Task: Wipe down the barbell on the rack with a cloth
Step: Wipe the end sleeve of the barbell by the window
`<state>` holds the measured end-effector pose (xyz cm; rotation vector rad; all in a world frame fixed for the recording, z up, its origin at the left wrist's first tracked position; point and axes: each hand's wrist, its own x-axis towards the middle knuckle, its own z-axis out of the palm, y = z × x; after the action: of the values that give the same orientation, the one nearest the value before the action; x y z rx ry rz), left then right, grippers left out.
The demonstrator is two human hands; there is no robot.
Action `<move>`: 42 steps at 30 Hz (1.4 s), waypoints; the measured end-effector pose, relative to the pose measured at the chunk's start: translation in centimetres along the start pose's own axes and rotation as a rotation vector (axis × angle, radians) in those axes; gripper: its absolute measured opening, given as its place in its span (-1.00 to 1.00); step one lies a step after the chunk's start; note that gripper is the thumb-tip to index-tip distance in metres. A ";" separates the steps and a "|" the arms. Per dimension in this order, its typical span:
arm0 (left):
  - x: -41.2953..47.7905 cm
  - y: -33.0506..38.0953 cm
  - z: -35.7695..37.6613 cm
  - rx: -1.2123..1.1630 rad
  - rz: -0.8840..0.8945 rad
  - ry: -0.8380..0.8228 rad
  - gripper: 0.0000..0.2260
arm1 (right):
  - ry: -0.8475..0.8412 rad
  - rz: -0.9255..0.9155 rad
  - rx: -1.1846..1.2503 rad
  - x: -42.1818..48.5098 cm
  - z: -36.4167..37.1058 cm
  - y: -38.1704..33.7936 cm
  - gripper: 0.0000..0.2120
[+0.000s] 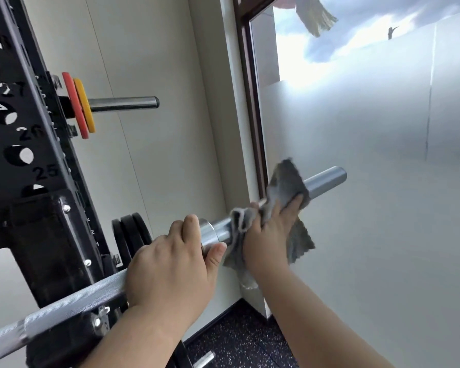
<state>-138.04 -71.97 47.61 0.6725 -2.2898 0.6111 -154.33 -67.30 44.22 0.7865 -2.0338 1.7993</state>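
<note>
A black rack (37, 197) carries red and yellow plates (78, 106) on a side peg and cradles the barbell (64, 309), which runs from lower left towards a frosted window (369, 134). The person's left hand (170, 269) curls around the bar at its collar. The right hand (271, 235) clasps a grey cloth (287, 181) wrapped over the sleeve, short of its bare end.

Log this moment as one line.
step: wipe sleeve | left hand: grips silver steel barbell at collar | right hand: holds grey cloth around sleeve | barbell: on black rack
</note>
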 end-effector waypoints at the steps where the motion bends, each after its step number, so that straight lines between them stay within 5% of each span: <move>1: 0.0 0.0 0.1 0.002 0.001 0.006 -0.42 | -0.030 -0.164 -0.112 -1.8 0.1 0.1 -0.31; 8: -0.3 -0.1 0.1 0.025 0.024 0.014 -0.41 | -0.121 -0.908 -0.263 2.6 -3.2 2.5 -0.55; 10: -0.3 -0.1 0.3 0.017 0.026 0.024 -0.44 | -0.137 -0.824 -0.406 7.1 -5.2 3.6 -0.60; 14: -0.2 0.0 0.5 0.015 0.022 0.046 -0.49 | -0.178 -0.344 -0.542 10.9 -7.4 3.2 -0.82; 16: 0.0 0.0 0.5 0.017 0.013 0.046 -0.50 | -0.189 -0.515 -0.643 8.0 -5.7 1.2 -0.69; 18: 0.1 0.0 0.5 0.024 -0.002 0.027 -0.47 | -0.260 -0.695 -0.473 3.4 -4.4 -0.8 -0.54; 22: 0.3 0.3 -0.1 0.021 -0.029 -0.029 -0.49 | -0.358 -0.888 -0.368 3.7 -4.8 0.0 -0.55; 28: 0.7 0.6 -0.9 -0.001 -0.093 -0.059 -0.53 | -0.181 -0.612 -0.746 15.7 -9.9 8.7 -0.64; 31: 0.8 0.8 -0.9 -0.001 -0.102 -0.066 -0.51 | -0.146 -0.445 -0.750 18.1 -11.8 11.1 -0.58; 37: 0.9 0.8 -0.8 -0.035 -0.108 -0.070 -0.52 | -0.157 -0.595 -0.535 14.0 -8.1 9.2 -0.77; 39: 0.9 0.9 -0.6 -0.040 -0.093 -0.068 -0.52 | -0.178 -0.607 -0.445 14.0 -9.3 9.6 -0.70; 42: 0.9 0.8 -0.6 -0.030 -0.076 -0.069 -0.53 | -0.162 -0.505 -0.636 17.5 -11.2 10.6 -0.56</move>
<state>-138.83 -71.26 48.43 0.7738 -2.3201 0.5242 -175.93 -59.08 47.45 1.1182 -2.0684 0.7759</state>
